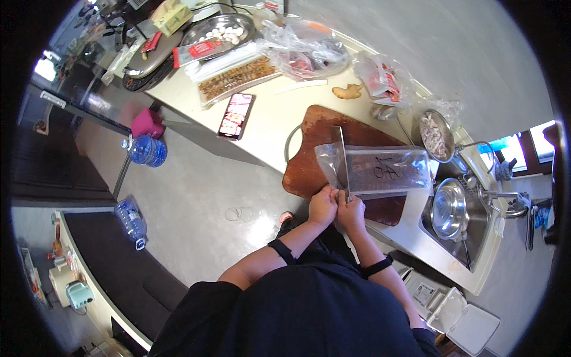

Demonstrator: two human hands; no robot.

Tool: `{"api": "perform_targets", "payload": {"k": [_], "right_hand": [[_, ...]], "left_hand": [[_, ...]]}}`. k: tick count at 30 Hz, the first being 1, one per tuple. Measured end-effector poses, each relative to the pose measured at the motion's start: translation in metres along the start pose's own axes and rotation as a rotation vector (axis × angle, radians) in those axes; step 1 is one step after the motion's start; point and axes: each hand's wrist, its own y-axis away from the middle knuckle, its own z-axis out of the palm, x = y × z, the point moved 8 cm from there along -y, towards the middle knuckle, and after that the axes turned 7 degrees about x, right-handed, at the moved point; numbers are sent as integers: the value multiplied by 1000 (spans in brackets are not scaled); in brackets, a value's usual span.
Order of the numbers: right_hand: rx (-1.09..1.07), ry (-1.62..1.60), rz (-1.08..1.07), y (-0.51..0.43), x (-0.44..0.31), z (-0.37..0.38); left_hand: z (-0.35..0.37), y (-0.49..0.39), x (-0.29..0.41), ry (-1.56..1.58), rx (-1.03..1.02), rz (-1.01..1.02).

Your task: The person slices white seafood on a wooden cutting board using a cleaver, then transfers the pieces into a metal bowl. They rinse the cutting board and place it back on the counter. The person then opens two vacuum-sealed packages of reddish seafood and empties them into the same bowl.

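Observation:
A clear plastic packet [388, 172] with handwriting on it lies across the wooden cutting board [308, 167] and reaches over the counter beside the sink. Its loose, flattened end points left. My right hand [351, 214] grips the handle of a kitchen knife [340, 154], whose broad blade points away from me and crosses the packet near that end. Close against it, my left hand [323, 206] has its fingers closed on the packet's near lower corner. The fingertips are partly hidden, and I cannot tell whether the film is cut.
Ginger [347, 91], a phone [236, 116] and a packed tray of shrimp [238, 78] lie on the counter [272, 116]. Behind the board stands a metal bowl of sliced meat [436, 136]. A steel basin [448, 209] sits in the sink [479, 227] at right.

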Motion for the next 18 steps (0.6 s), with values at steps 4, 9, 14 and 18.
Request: {"api": "perform_targets", "payload": {"k": [4,9,14,18], "right_hand": [[-25,41,77,17,15,-13],[-14,63,32,2,5,-2],[-78,-15,115,-29,-10,12],[-64,13,26,-29,-25,3]], "left_hand": [[-1,-1,1,14,-25,-28],[-1,7,17,66,-135,135],[-2,13,10,149,-268,80],[-2,11,8,273,-240,-23]]}}
